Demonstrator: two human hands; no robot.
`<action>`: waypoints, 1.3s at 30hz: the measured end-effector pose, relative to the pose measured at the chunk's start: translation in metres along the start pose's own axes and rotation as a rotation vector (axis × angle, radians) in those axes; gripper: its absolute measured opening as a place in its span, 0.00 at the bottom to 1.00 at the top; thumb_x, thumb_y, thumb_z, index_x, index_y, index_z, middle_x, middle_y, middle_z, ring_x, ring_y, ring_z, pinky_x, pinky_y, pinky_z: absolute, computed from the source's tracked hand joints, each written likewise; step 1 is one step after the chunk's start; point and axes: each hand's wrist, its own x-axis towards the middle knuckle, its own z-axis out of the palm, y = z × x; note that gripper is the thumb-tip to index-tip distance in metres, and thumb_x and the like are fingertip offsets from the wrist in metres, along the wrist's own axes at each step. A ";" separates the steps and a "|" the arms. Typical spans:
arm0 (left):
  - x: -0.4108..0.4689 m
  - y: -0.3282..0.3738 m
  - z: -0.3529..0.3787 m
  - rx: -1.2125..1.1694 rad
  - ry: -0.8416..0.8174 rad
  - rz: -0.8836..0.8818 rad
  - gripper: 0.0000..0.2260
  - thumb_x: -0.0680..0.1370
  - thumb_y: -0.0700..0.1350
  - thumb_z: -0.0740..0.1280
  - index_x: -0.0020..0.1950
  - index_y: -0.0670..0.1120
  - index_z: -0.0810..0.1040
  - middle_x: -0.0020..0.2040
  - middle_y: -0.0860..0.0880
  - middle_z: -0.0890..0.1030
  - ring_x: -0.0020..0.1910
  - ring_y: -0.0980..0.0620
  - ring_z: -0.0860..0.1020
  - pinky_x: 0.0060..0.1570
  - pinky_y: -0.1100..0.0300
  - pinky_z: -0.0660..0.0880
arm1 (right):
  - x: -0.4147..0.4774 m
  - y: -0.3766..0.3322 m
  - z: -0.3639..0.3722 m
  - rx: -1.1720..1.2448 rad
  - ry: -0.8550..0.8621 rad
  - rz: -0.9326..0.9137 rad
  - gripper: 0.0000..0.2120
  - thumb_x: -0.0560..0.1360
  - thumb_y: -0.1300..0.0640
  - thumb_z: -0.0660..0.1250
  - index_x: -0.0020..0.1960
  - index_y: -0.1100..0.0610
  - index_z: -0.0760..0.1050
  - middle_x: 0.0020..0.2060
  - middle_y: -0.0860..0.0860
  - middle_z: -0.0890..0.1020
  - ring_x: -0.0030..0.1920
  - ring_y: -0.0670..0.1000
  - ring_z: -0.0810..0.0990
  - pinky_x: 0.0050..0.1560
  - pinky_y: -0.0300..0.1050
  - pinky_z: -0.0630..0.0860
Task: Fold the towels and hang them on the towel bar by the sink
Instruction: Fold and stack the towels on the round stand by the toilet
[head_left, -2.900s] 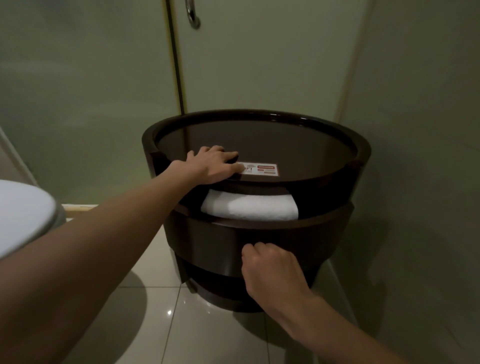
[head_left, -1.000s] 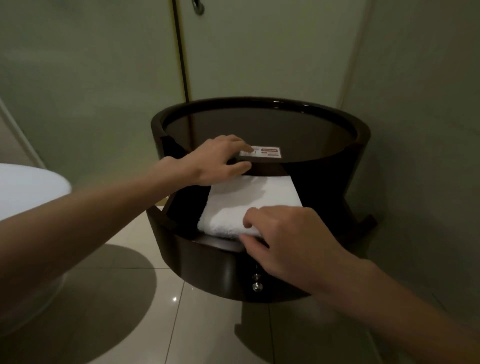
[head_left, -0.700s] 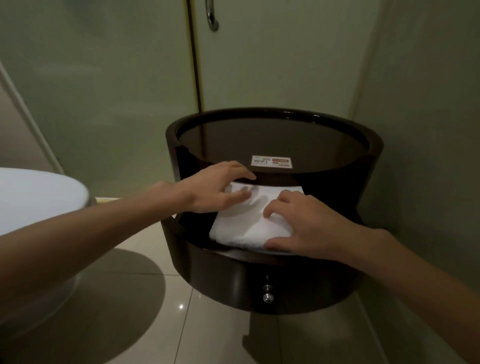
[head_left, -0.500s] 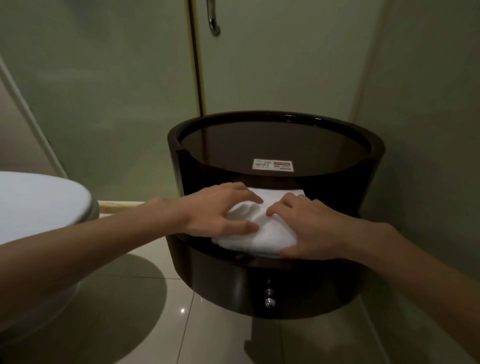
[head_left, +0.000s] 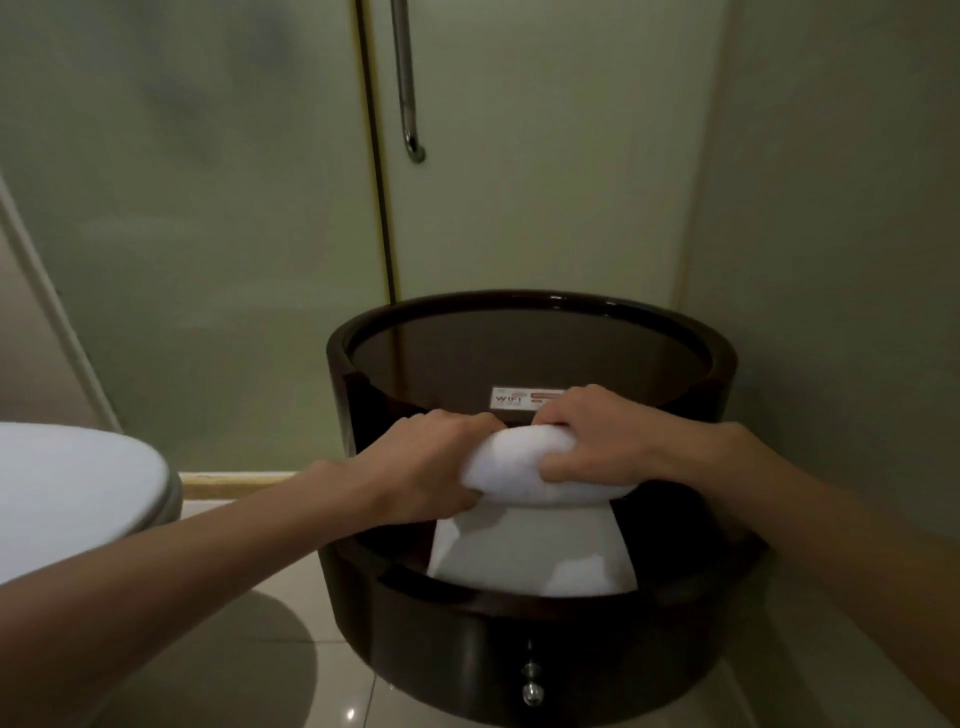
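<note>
White towel (head_left: 524, 457) is bunched at centre frame, just above the open drawer (head_left: 467, 639) of the dark round cabinet (head_left: 340, 405), with the left hand (head_left: 421, 467) and right hand (head_left: 597, 436) each curled firmly round one end. More white towelling (head_left: 550, 556) lies in the drawer beneath, possibly a second towel; folding and hanging both remain, and no sink or towel bar is in view. Obstructions: the cabinet top (head_left: 519, 348) overhangs the drawer just behind the hands, with the toilet lid (head_left: 67, 478) at left and a glass door handle (head_left: 408, 93) at upper centre.

Bunched white towel (head_left: 524, 460), half in drawer (head_left: 457, 629)
</note>
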 end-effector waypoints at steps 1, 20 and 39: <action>0.005 -0.003 -0.007 -0.019 0.023 0.003 0.22 0.67 0.54 0.72 0.59 0.59 0.72 0.52 0.57 0.80 0.49 0.55 0.79 0.40 0.65 0.72 | 0.003 -0.001 -0.007 0.010 0.008 0.001 0.10 0.66 0.46 0.69 0.43 0.50 0.79 0.38 0.48 0.81 0.39 0.48 0.79 0.40 0.50 0.79; 0.125 -0.033 -0.148 -0.122 0.465 0.044 0.16 0.65 0.40 0.75 0.52 0.47 0.81 0.43 0.51 0.81 0.44 0.50 0.80 0.38 0.61 0.73 | 0.064 0.012 -0.132 -0.299 0.669 -0.086 0.15 0.68 0.56 0.69 0.54 0.55 0.72 0.46 0.56 0.80 0.44 0.58 0.78 0.39 0.50 0.74; 0.089 -0.065 0.016 0.014 -0.034 0.004 0.32 0.77 0.62 0.60 0.77 0.57 0.52 0.78 0.51 0.57 0.76 0.53 0.56 0.72 0.56 0.55 | 0.060 0.066 0.009 -0.327 0.344 0.016 0.28 0.70 0.46 0.65 0.68 0.48 0.65 0.63 0.49 0.72 0.59 0.51 0.73 0.59 0.46 0.69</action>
